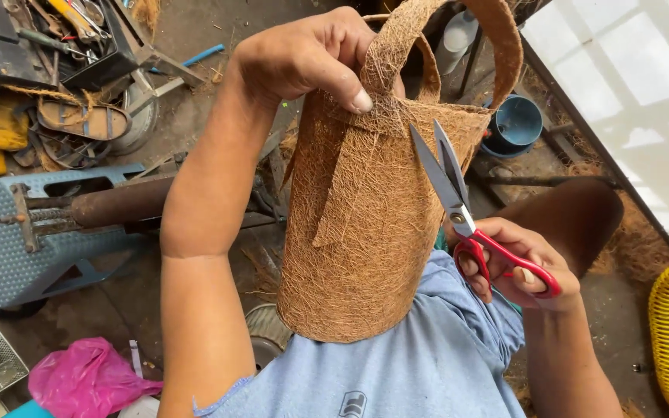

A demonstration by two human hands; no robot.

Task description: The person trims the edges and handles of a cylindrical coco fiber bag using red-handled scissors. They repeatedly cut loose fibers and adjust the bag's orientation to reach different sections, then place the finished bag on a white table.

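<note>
Your left hand pinched the coir fibre basket at its rim in the centre of the frame, beside the looped handle. Your right hand gripped the red-handled scissors, blades parted at the rim. The body and handle looked formed; loose fibres at the rim seemingly remained to be trimmed.

basket centre — scissors right | stool left

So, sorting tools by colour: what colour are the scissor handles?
Red scissor handles, in the right hand; head view.
</note>
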